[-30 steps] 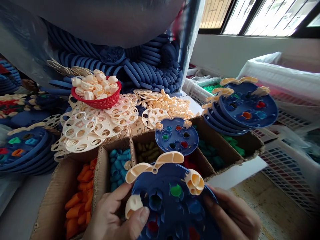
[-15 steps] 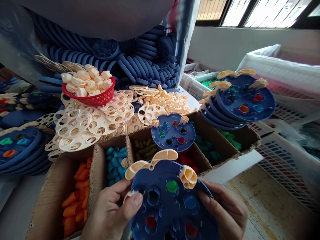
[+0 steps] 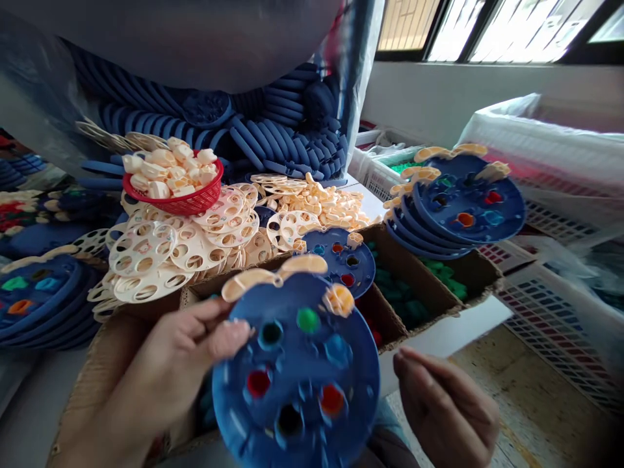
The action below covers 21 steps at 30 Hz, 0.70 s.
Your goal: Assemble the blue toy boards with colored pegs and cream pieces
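Observation:
My left hand (image 3: 195, 357) grips a round blue plastic disc (image 3: 302, 364) by its left edge, thumb on top. Sockets in the disc show green, blue, red, orange and dark pieces. Two cream wing-shaped parts (image 3: 275, 276) stick out at its upper edge, and a cream round piece (image 3: 338, 299) sits at the upper right. Under my left thumb, most of whatever is at the disc's left edge is hidden. To the right, apart from the disc, my right hand (image 3: 446, 406) is closed with thumb and fingertips together; nothing shows in it.
A second blue disc (image 3: 344, 260) lies across the divided cardboard box (image 3: 429, 276). Finished-looking discs are stacked at right (image 3: 470, 201) and left (image 3: 39, 292). A red basket (image 3: 195, 198) of cream pieces stands on cream hole plates (image 3: 141, 244). White crates (image 3: 550, 331) stand at right.
My right hand has let go of the disc's right edge and moved off to the right. The disc, in my left hand, has shifted left and up, showing more of its lower part.

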{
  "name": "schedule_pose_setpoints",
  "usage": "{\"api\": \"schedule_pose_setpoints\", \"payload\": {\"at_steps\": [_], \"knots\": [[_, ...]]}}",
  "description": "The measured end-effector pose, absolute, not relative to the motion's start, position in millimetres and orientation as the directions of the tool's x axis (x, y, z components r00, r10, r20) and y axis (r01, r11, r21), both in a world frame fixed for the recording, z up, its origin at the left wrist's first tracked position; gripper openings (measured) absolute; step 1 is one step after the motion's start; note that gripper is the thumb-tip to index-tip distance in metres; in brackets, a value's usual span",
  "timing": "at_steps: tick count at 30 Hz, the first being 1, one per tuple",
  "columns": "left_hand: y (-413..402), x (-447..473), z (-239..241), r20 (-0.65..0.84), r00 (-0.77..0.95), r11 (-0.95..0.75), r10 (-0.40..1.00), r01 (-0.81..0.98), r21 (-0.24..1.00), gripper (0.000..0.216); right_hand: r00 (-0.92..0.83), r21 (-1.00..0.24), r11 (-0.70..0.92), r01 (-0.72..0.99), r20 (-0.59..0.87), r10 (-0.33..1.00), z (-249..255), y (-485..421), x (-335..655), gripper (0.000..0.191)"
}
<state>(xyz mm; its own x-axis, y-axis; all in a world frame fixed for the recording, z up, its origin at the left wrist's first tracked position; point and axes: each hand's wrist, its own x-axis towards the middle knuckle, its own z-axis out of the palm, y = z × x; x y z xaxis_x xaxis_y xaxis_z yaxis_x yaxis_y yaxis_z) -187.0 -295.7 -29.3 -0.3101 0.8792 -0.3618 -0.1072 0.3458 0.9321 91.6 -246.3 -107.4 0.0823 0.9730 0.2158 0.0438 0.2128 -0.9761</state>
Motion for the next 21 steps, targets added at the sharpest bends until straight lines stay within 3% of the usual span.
{"api": "schedule_pose_setpoints", "payload": {"at_steps": [5,13,21], "knots": [[-211.9,-189.3,-19.5,-0.146,-0.296,0.133,0.944,-0.063,0.989,0.025,0.055,-0.935,0.331,0.127,0.340,0.939,-115.5,-239.9,107.8,0.018],[-142.5,-174.0,-55.8,-0.119,-0.163,0.106,0.979,-0.088,0.990,0.042,0.013,-0.960,0.270,0.070,0.271,0.962,-126.8,-254.2,111.4,0.017],[-132.0,-183.3,-63.6,0.125,-0.224,-0.039,0.967,0.353,0.935,0.041,-0.008,-0.956,0.273,0.107,0.274,0.962,-130.2,-257.0,98.0,0.015]]}}
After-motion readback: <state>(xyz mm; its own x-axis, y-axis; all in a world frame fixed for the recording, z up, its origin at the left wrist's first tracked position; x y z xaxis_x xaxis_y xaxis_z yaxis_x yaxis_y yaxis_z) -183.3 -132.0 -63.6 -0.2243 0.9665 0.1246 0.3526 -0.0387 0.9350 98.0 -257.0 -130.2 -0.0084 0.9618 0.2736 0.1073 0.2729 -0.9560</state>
